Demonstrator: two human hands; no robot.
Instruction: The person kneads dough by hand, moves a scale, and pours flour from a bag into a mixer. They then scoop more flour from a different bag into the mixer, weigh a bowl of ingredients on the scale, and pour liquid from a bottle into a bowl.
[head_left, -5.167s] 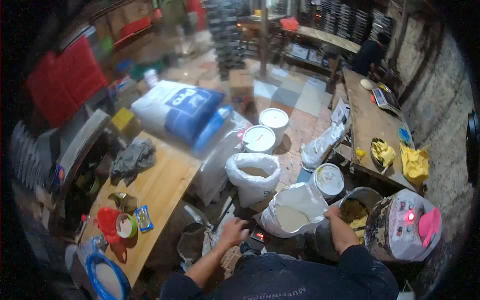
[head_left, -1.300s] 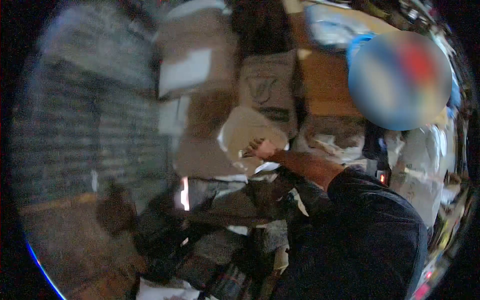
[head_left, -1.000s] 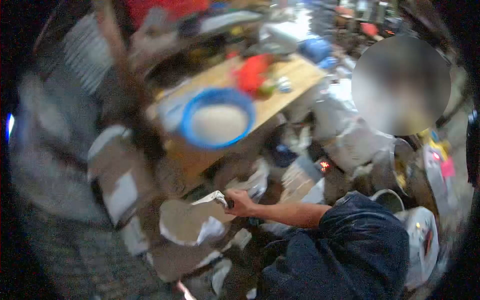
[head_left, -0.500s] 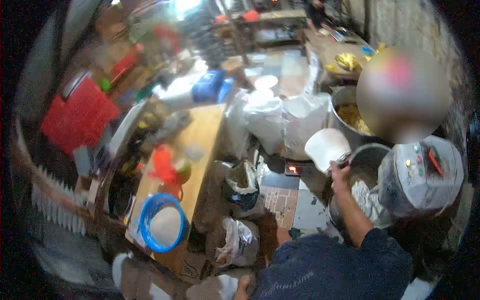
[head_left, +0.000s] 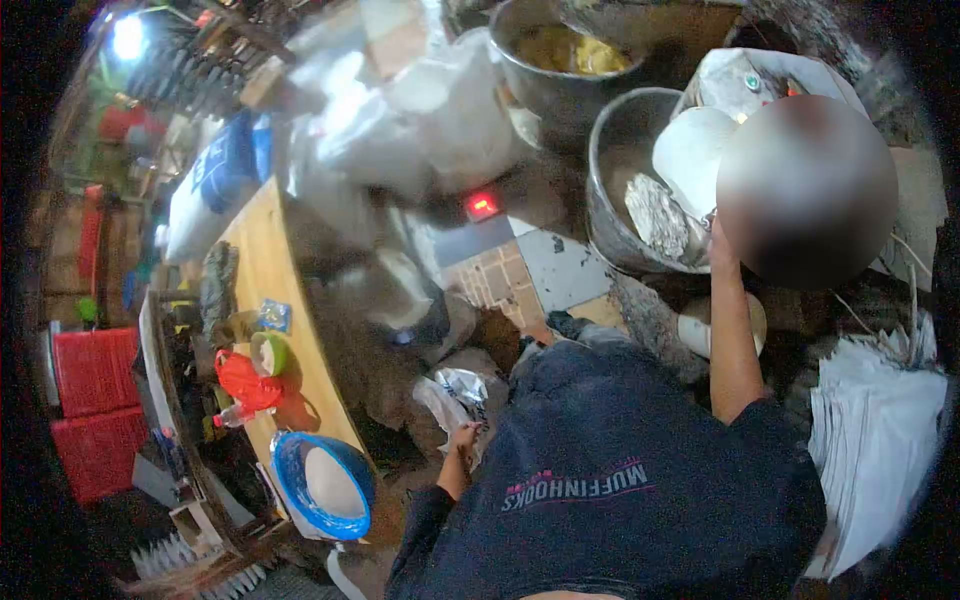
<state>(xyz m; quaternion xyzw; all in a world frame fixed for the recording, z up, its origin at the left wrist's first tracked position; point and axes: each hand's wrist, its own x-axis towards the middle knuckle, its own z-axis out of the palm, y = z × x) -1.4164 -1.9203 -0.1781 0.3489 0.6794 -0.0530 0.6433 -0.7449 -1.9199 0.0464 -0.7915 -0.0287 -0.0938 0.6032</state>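
My right hand (head_left: 722,245) grips a broad white scoop (head_left: 692,158) by its lower end; a round blur covers part of the hand and handle. The scoop is over the large metal pot (head_left: 597,205), where a pale, crumpled-looking mass (head_left: 655,215) shows. My left hand (head_left: 465,438) is down beside a sack lined with a shiny plastic bag (head_left: 447,398). Its fingers look curled closed at the bag's near edge, and whatever they hold is too small to tell.
A wooden table (head_left: 318,400) at left bears a blue basin (head_left: 358,490) of white powder, a green bowl (head_left: 268,355) and a red bag (head_left: 243,378). White sacks (head_left: 460,120) and a second pot (head_left: 520,85) stand ahead. A red-lit display (head_left: 482,205) is on the floor. Stacked white sacks (head_left: 865,440) lie right.
The view has swung right and down. The scoop has gone from beside the pot to over it, still in my right hand. My left hand has come forward to the lined sack.
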